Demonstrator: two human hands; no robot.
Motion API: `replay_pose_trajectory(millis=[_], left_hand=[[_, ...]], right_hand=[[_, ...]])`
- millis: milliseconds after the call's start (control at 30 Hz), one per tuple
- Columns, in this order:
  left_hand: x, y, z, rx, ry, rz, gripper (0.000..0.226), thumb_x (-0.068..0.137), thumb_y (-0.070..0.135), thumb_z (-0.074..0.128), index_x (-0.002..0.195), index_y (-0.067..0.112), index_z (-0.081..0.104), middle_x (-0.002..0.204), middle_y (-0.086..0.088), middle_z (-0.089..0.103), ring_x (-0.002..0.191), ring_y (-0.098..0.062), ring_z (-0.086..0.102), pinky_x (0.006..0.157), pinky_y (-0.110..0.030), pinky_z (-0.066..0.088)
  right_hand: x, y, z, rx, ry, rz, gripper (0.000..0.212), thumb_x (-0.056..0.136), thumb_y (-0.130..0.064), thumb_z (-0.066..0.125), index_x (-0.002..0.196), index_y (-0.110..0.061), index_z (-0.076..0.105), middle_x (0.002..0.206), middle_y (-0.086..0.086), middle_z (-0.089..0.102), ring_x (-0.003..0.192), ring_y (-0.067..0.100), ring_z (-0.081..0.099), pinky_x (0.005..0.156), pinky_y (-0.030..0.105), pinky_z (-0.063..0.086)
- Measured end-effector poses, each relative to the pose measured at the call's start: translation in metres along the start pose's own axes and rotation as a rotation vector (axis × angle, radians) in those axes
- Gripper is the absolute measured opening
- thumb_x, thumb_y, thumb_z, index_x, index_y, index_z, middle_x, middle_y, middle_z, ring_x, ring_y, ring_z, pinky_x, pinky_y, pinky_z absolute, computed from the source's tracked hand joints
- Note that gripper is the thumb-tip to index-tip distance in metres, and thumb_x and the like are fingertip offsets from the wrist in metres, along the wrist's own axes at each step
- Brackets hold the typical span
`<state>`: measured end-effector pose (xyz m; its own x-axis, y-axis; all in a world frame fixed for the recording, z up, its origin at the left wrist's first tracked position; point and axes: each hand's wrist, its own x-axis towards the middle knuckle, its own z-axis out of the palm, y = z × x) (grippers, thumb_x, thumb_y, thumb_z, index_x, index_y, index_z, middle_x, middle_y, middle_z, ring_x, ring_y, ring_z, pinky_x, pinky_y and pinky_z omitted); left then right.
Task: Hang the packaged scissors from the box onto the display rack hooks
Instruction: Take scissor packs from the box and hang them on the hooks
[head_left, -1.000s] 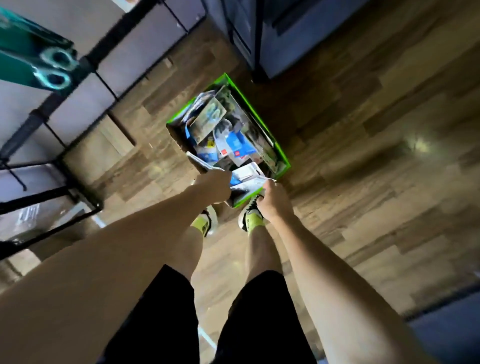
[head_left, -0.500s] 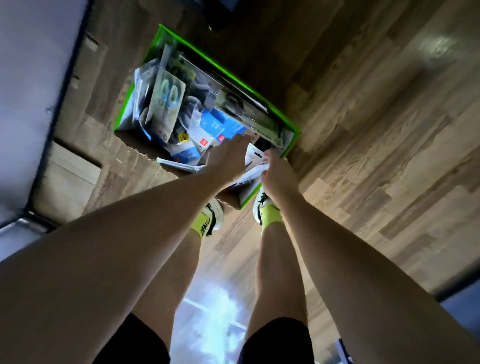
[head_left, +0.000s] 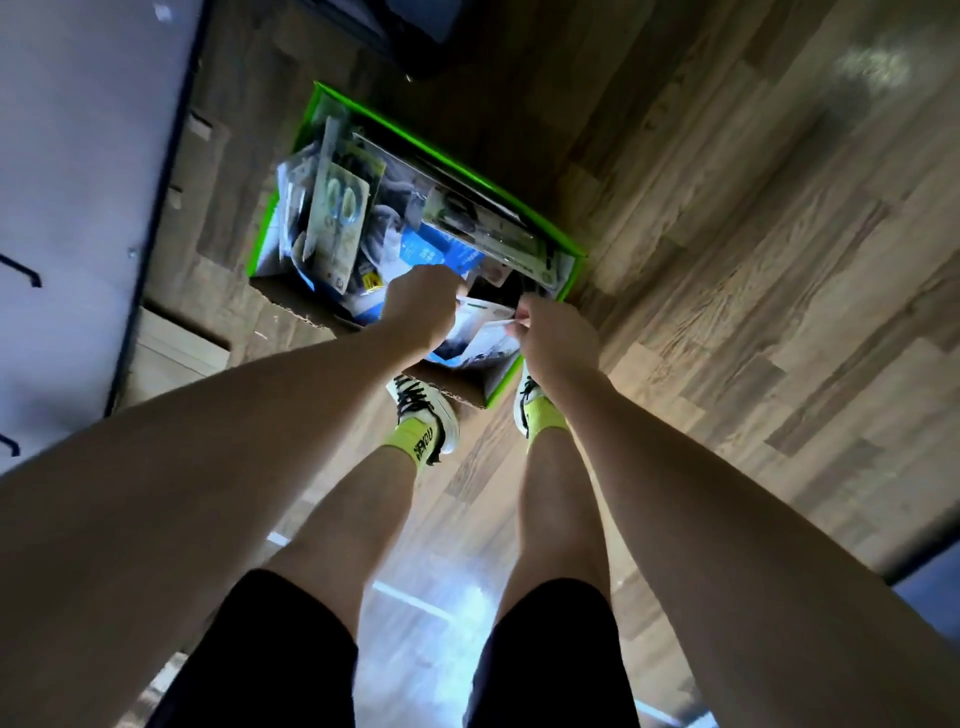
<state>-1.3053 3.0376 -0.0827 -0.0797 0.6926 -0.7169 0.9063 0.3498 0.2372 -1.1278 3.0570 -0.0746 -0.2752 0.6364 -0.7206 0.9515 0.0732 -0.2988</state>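
A green-edged cardboard box (head_left: 470, 169) lies on the wooden floor, filled with several packaged scissors. One pack with blue-handled scissors (head_left: 338, 218) stands upright at the box's left side. Both arms reach down into the near end of the box. My left hand (head_left: 422, 306) is curled, its fingers down among the packs; what it grips is hidden. My right hand (head_left: 556, 332) pinches the edge of a whitish flat package (head_left: 480, 335) that lies between the two hands.
A white display panel with a dark frame (head_left: 78, 182) runs along the left, with black hooks (head_left: 23, 273) sticking out. My feet in white shoes and yellow socks (head_left: 423, 421) stand just before the box. Dark furniture (head_left: 395, 26) stands beyond the box.
The view has tilted further down and the box now fills more of it. The hanging teal scissors pack has left the view. Both hands stay at the box's near end on the whitish package.
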Motion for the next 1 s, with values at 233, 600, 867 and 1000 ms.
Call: replay_pose_trajectory(millis=[233,600,867,1000], left_hand=[[-0.053,-0.01,-0.06,-0.028,0.142,-0.096,0.032,0.092,0.009,0.053,0.116,0.025,0.066,0.116,-0.003,0.068,0.106,-0.027,0.062,0.077,-0.031,0.045],[-0.209,-0.011,-0.247,-0.456,0.256,-0.168,0.014,0.086,0.003,0.045,0.082,0.013,0.054,0.068,-0.003,0.052,0.051,-0.002,0.05,0.049,-0.014,0.034],[-0.338,0.007,-0.413,-0.326,0.182,-0.109,0.032,0.095,0.013,0.053,0.126,0.009,0.06,0.125,-0.012,0.061,0.093,-0.02,0.056,0.064,-0.02,0.043],[-0.385,0.009,-0.465,-0.248,0.268,-0.104,0.03,0.099,0.015,0.049,0.126,0.009,0.06,0.124,-0.012,0.062,0.084,-0.024,0.059,0.06,-0.024,0.045]], right_hand=[[-0.039,-0.048,-0.055,-0.041,0.05,-0.093,0.015,0.096,-0.031,0.056,0.103,-0.021,0.064,0.096,0.005,0.069,0.095,0.027,0.063,0.068,0.032,0.044],[-0.161,-0.173,-0.216,-0.122,0.293,-0.339,0.016,0.094,-0.033,0.056,0.099,-0.019,0.062,0.093,0.007,0.068,0.092,0.033,0.064,0.066,0.037,0.046],[-0.258,-0.28,-0.341,-0.354,0.392,-0.515,0.017,0.096,-0.033,0.058,0.099,-0.018,0.065,0.11,0.008,0.049,0.11,0.029,0.047,0.067,0.038,0.043],[-0.286,-0.324,-0.395,-0.385,0.287,-0.62,0.021,0.094,-0.03,0.06,0.085,-0.011,0.055,0.085,0.008,0.057,0.09,0.032,0.057,0.061,0.033,0.03]])
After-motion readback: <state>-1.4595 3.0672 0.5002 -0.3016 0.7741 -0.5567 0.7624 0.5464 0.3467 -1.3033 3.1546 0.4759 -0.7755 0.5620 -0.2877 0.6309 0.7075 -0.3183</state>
